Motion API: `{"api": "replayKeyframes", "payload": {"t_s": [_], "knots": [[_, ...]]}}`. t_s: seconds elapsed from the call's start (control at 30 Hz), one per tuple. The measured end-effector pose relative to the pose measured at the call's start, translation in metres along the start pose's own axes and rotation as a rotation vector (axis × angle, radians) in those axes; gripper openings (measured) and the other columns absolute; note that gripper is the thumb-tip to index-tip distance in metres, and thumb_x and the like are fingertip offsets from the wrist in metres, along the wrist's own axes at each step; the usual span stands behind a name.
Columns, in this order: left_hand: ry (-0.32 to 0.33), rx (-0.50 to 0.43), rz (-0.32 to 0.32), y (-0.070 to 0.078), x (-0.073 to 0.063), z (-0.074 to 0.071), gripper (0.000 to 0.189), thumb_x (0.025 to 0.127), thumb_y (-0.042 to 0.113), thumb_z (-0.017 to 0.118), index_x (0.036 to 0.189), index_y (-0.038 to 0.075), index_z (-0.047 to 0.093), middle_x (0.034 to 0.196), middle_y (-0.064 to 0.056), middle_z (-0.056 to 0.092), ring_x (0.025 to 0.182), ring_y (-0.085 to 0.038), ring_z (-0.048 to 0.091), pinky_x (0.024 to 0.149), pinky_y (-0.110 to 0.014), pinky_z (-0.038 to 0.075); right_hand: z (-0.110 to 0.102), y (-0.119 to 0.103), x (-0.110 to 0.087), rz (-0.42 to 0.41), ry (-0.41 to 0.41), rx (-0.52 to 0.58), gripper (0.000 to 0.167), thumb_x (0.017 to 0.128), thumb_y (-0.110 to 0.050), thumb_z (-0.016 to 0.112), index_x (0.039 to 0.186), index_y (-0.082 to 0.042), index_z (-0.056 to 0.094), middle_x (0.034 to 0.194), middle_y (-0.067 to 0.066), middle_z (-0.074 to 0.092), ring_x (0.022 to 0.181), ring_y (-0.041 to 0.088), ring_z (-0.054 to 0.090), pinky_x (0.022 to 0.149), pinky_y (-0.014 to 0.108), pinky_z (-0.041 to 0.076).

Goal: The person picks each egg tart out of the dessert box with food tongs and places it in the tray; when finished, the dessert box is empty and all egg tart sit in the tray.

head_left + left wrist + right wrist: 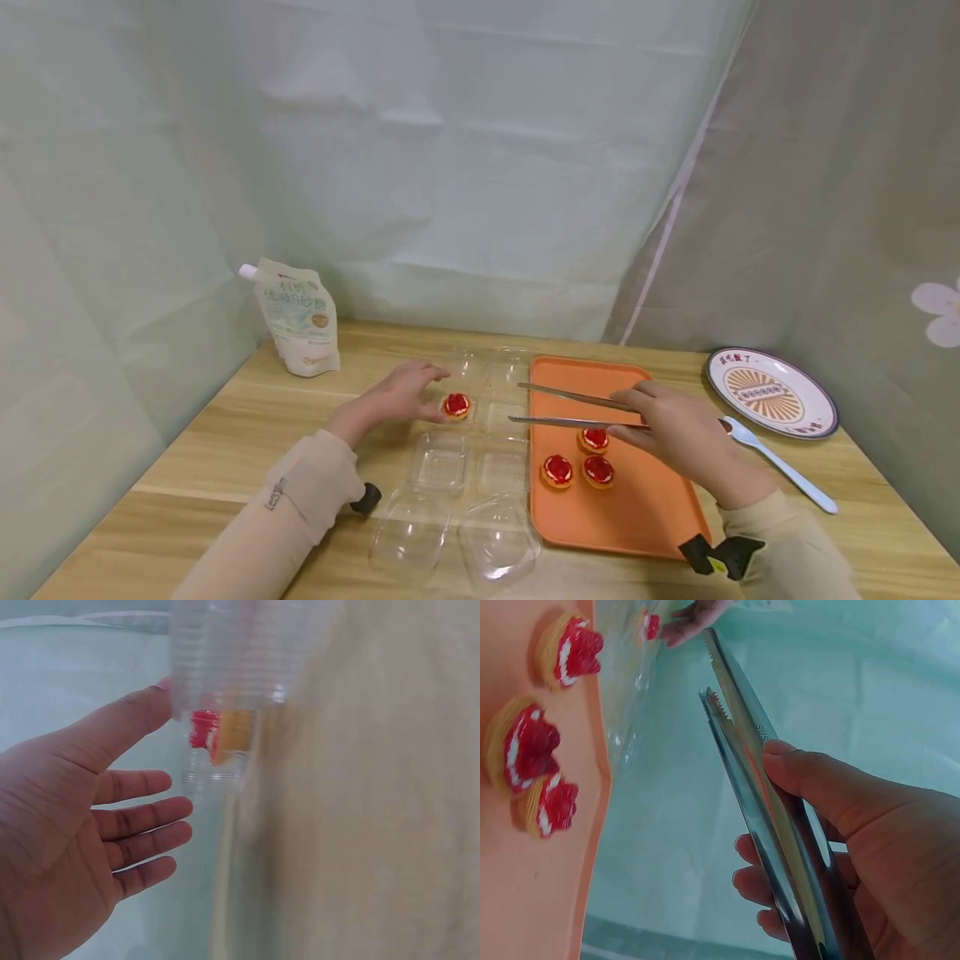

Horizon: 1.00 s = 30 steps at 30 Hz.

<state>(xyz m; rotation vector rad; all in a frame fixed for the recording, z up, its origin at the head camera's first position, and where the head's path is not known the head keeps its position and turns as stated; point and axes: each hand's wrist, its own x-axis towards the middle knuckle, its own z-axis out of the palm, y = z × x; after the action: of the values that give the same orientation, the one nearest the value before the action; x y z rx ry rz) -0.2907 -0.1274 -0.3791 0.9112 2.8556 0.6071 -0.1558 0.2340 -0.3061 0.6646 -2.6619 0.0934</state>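
My left hand (401, 393) is beside a small red-topped tart (456, 406) that sits in a clear plastic container. In the left wrist view its fingers are extended, and the thumb tip meets the edge of a clear container (225, 660). My right hand (678, 433) grips metal tongs (570, 394) above an orange tray (637, 521). The tongs' serrated tips are apart and point left, with nothing between them. Three more tarts lie on the tray: one at the front left (557, 471), one beside it (598, 472) and one behind (593, 440), partly covered by the right hand.
Several clear containers (438, 462) with rounded lids (411, 533) stand in two rows left of the tray. A white pouch (296, 321) stands at the back left. At the right are a patterned plate (810, 400) and a light-blue utensil (787, 468). Curtains hang behind the table.
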Motion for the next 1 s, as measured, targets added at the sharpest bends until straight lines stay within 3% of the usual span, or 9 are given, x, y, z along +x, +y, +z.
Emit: {"api": "replayKeyframes", "payload": {"t_s": [0.3, 0.43, 0.67, 1.0], "knots": [[0.024, -0.044, 0.025, -0.009, -0.001, 0.010, 0.079, 0.078, 0.043, 0.076, 0.136, -0.002, 0.048, 0.133, -0.020, 0.056, 0.130, -0.040, 0.045, 0.113, -0.055, 0.031, 0.012, -0.012, 0.021, -0.008, -0.075, 0.011, 0.034, 0.079, -0.033, 0.077, 0.106, -0.013, 0.070, 0.093, 0.000, 0.067, 0.062, 0.002, 0.051, 0.053, 0.019, 0.044], [0.031, -0.069, 0.019, -0.011, -0.002, 0.012, 0.078, 0.079, 0.042, 0.076, 0.136, -0.002, 0.048, 0.133, -0.020, 0.056, 0.129, -0.039, 0.046, 0.112, -0.054, 0.033, 0.017, -0.015, 0.030, -0.026, -0.086, -0.001, 0.034, 0.080, -0.035, 0.076, 0.106, -0.015, 0.070, 0.094, -0.001, 0.067, 0.067, 0.006, 0.058, 0.053, 0.019, 0.045], [0.059, -0.119, 0.013, -0.016, -0.002, 0.016, 0.077, 0.077, 0.042, 0.078, 0.134, -0.002, 0.050, 0.126, -0.017, 0.059, 0.120, -0.034, 0.053, 0.106, -0.050, 0.041, 0.025, -0.021, 0.049, -0.067, -0.122, -0.001, 0.034, 0.081, -0.036, 0.075, 0.106, -0.014, 0.070, 0.090, -0.002, 0.064, 0.066, 0.006, 0.056, 0.054, 0.020, 0.046], [0.085, -0.190, 0.005, -0.018, -0.004, 0.020, 0.076, 0.076, 0.042, 0.079, 0.133, 0.000, 0.050, 0.126, -0.017, 0.059, 0.119, -0.033, 0.053, 0.105, -0.050, 0.042, 0.033, -0.028, 0.073, -0.113, -0.174, 0.007, 0.034, 0.085, -0.037, 0.071, 0.108, -0.012, 0.070, 0.100, 0.004, 0.068, 0.079, 0.017, 0.066, 0.067, 0.031, 0.056]]}}
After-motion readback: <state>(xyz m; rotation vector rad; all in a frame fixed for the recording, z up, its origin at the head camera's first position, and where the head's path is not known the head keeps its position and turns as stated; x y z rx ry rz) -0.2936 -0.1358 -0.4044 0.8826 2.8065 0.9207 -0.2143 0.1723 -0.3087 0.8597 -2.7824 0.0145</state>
